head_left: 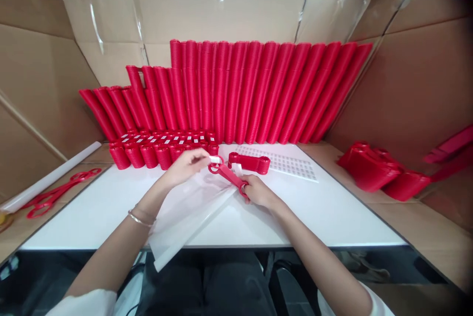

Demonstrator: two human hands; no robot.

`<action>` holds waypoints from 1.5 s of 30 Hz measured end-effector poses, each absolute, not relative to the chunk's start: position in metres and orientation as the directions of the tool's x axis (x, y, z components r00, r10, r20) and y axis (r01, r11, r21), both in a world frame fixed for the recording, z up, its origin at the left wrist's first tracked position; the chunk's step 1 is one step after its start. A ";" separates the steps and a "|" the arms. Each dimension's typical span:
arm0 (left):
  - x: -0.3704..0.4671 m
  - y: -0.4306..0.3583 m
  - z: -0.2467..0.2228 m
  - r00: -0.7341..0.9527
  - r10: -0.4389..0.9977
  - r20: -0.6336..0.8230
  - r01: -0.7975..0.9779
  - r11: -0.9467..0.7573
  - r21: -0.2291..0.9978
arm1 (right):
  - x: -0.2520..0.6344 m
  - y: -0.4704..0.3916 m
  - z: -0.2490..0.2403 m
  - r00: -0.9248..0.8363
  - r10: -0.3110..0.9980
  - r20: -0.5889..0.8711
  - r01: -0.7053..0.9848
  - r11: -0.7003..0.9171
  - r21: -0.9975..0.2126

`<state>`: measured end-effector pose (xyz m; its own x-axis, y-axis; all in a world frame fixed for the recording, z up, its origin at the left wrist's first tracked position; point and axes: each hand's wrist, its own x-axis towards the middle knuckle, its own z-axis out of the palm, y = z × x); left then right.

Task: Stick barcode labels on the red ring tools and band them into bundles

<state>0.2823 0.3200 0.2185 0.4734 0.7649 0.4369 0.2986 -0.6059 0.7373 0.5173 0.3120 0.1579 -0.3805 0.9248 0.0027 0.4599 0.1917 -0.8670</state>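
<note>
Your right hand (258, 191) grips the red piece (229, 175) above the table (314, 217), your left hand (186, 166) pinches a white strip (215, 159) at its end, with a small stack (248, 163), label sheet (293, 166) and red columns (254, 94) behind.

The red plastic piece (229, 176), slim-bodied with a ring at each end, is held slantwise over the white surface (325, 217), its far end up toward the left and its near end down to the right. A small white piece (215, 159) sits right at the far ring. Below the red one spreads a thin, see-through whitish sheet (192, 207), creased, one corner drooping past the surface's near edge.
</note>
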 end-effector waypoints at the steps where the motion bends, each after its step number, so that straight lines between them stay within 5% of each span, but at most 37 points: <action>1: 0.288 0.316 0.220 0.550 0.740 0.388 0.322 -0.616 0.719 | 0.517 0.312 0.158 -0.375 0.927 0.008 0.474 0.199 -0.857; 11: 0.314 0.328 0.208 0.702 0.685 0.194 0.454 -0.641 0.619 | 0.516 0.310 0.161 -0.379 0.924 0.060 0.551 0.277 -0.787; 31: 0.324 0.331 0.209 0.678 0.707 0.201 0.546 -0.667 0.507 | 0.516 0.306 0.165 -0.404 0.905 0.136 0.571 0.366 -0.735; 45: 0.336 0.321 0.208 0.578 0.783 0.230 0.768 -0.617 0.173 | 0.516 0.305 0.165 -0.405 0.904 0.137 0.505 0.345 -0.791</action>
